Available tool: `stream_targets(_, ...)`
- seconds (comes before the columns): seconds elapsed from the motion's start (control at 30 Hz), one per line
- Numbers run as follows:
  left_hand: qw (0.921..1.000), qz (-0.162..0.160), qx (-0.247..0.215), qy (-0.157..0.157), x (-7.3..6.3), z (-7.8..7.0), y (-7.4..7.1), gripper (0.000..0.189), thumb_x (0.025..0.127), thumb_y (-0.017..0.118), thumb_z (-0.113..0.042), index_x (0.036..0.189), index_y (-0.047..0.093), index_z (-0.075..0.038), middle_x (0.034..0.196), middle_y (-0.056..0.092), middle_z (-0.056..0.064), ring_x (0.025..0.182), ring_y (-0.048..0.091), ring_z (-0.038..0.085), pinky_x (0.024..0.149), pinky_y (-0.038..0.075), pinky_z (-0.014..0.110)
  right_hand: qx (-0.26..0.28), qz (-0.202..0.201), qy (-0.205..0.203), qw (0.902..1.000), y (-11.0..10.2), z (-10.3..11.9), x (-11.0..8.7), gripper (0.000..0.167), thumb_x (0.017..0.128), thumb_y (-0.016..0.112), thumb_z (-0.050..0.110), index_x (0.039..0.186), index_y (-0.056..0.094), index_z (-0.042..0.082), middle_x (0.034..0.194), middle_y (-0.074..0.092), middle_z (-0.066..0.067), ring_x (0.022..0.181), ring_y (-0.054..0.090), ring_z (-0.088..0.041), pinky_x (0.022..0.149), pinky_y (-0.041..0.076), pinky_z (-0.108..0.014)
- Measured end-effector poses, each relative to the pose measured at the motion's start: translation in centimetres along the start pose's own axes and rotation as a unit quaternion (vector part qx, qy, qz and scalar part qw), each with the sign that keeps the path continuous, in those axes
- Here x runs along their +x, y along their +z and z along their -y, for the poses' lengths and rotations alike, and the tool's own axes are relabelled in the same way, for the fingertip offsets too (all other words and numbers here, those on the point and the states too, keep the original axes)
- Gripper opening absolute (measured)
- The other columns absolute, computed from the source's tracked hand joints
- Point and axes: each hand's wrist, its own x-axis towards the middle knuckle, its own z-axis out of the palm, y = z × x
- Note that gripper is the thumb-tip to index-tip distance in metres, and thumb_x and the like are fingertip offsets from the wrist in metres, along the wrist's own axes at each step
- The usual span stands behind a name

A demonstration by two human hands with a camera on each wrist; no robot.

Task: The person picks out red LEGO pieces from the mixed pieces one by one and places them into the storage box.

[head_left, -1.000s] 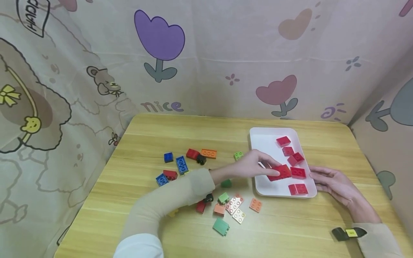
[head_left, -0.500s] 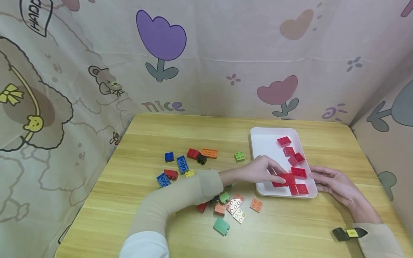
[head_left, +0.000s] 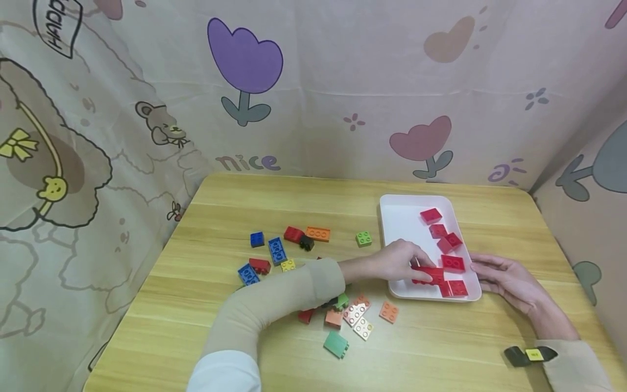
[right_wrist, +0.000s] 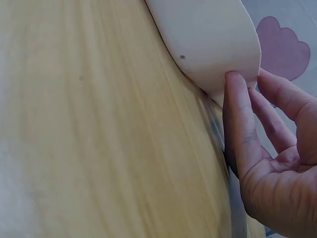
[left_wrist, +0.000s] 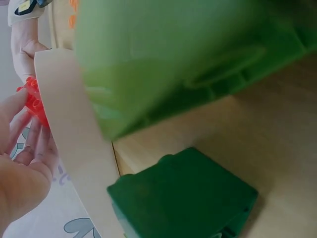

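My left hand [head_left: 399, 260] pinches a red toy brick [head_left: 428, 275] between thumb and fingers, low inside the white tray [head_left: 404, 215]. In the left wrist view this red brick [left_wrist: 35, 101] shows its studs, with the fingers around it. More red bricks [head_left: 453, 263] lie along the tray's right side, one beside the held brick. My right hand [head_left: 509, 280] rests with its fingertips against the tray's right side. From the right wrist view, its extended fingers [right_wrist: 240, 114] touch the tray's outer wall [right_wrist: 213, 44].
Left of the tray, loose bricks lie scattered: blue [head_left: 277, 251], orange [head_left: 318, 234], lime green [head_left: 363, 238], green [head_left: 336, 344] and other colours. My left sleeve [head_left: 289, 288] covers part of them. A patterned cloth [head_left: 318, 81] hangs behind the wooden table [head_left: 416, 348].
My left hand has moved toward the tray's front with the red brick and lowered it beside the other red bricks. The right hand has stayed at the tray's side.
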Motion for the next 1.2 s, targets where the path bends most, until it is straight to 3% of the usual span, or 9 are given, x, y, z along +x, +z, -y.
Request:
stream_targets(0.17, 0.9990, 0.015, 0.041, 0.013, 0.3, 0.0, 0.3, 0.029, 0.097, 0.079, -0.030, 0.124, 0.079, -0.021, 0.103, 0.081, -0.012, 0.082, 0.061, -0.007, 0.075, 0.044, 0.003, -0.006, -0.006, 0.004, 1.0000, 0.0, 0.0, 0.1, 0.038, 0.108, 0.055, 0.003, 0.119, 0.078, 0.030, 0.117, 0.078, 0.018, 0.104, 0.076, -0.004, 0.084, 0.066, -0.028)
stream_targets(0.5, 0.9958, 0.028, 0.081, 0.032, 0.6, -0.2, 1.3, 0.024, 0.095, 0.080, -0.035, 0.116, 0.082, -0.024, 0.095, 0.082, -0.015, 0.075, 0.061, -0.012, 0.073, 0.043, 0.002, -0.003, -0.009, 0.002, 1.0000, 0.0, -0.1, 0.0, 0.037, 0.107, 0.056, 0.003, 0.116, 0.079, 0.031, 0.116, 0.078, 0.017, 0.103, 0.076, -0.004, 0.084, 0.066, -0.028)
stream_targets(0.77, 0.9951, 0.039, 0.089, 0.016, 0.8, 0.0, 1.7, 0.025, 0.094, 0.081, -0.037, 0.115, 0.082, -0.023, 0.100, 0.082, -0.013, 0.081, 0.064, -0.009, 0.076, 0.043, 0.002, -0.004, -0.010, 0.000, 0.9999, -0.1, -0.1, 0.1, 0.038, 0.107, 0.056, 0.003, 0.117, 0.078, 0.031, 0.116, 0.078, 0.017, 0.103, 0.076, -0.005, 0.084, 0.066, -0.029)
stream_targets(1.0, 0.9979, 0.032, 0.055, 0.015, 0.7, 0.3, 1.8, 0.026, 0.092, 0.083, -0.034, 0.114, 0.081, -0.019, 0.101, 0.082, -0.010, 0.081, 0.066, -0.010, 0.077, 0.045, 0.001, 0.000, -0.002, -0.007, 1.0000, 0.0, -0.1, 0.0, 0.039, 0.108, 0.055, 0.001, 0.117, 0.079, 0.030, 0.117, 0.079, 0.016, 0.104, 0.076, -0.005, 0.084, 0.066, -0.029)
stream_targets(1.2, 0.9982, 0.008, -0.059, 0.000, 0.1, 0.7, 0.8, 0.032, 0.093, 0.083, -0.031, 0.119, 0.079, -0.014, 0.111, 0.082, -0.006, 0.086, 0.065, -0.012, 0.081, 0.050, 0.003, 0.008, 0.005, -0.009, 0.9999, 0.1, -0.1, 0.0, 0.039, 0.108, 0.054, 0.001, 0.118, 0.079, 0.029, 0.117, 0.079, 0.014, 0.104, 0.077, -0.005, 0.085, 0.066, -0.029)
